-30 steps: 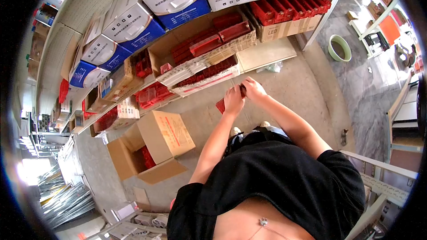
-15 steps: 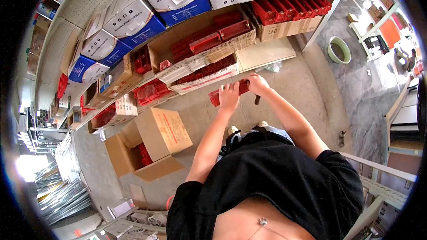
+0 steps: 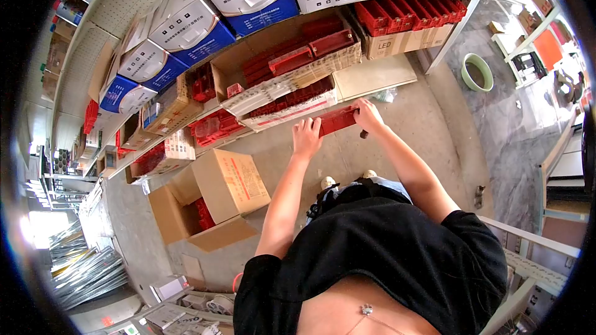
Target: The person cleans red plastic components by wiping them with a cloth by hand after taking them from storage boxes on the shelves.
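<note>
A long red plastic box (image 3: 338,121) is held up in front of me, over the floor by the lower shelf. My left hand (image 3: 307,138) grips its left end, fingers wrapped over it. At the other end, my right hand (image 3: 369,116) is closed around the box's edge. A short dark piece (image 3: 364,134), perhaps a tool handle, pokes out below my right hand; its kind is unclear. More red plastic boxes (image 3: 290,61) of similar look fill an open carton (image 3: 279,90) on the shelf ahead.
White and blue cartons (image 3: 251,0) line the upper shelf. An LED carton (image 3: 406,41) holds red boxes at right. On the floor at left, an open carton (image 3: 233,183) contains red pieces. A green basin (image 3: 477,72) stands on the right, metal rods (image 3: 93,276) lie far left.
Both hands have shifted slightly; the left moved leftward to the box's end and the right moved a little right. More of the red box's face now shows between them.
</note>
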The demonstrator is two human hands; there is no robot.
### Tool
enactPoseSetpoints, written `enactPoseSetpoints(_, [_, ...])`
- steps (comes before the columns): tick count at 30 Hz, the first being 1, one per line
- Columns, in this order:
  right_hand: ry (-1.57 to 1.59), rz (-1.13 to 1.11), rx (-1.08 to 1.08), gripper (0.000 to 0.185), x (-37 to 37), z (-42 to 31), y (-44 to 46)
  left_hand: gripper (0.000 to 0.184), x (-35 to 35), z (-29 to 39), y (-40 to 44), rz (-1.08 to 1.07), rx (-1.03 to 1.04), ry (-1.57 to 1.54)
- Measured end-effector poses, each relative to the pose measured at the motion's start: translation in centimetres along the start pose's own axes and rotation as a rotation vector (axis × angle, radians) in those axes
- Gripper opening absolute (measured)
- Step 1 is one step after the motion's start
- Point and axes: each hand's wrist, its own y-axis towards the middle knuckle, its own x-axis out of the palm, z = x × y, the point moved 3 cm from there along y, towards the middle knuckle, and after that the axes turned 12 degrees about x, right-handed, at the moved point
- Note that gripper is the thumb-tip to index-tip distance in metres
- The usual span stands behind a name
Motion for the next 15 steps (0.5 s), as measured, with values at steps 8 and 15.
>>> enactPoseSetpoints(8, [0.216,0.113,0.222,0.016,-0.2,2.4,-0.5,0.05,1.4,0.6,-0.5,0.104,-0.216,-0.139])
enactPoseSetpoints(15, [0.319,0.049,0.173,0.018,-1.1,-1.5,-1.9,0.048,0.7,1.5,0.5,0.183,-0.184,-0.153])
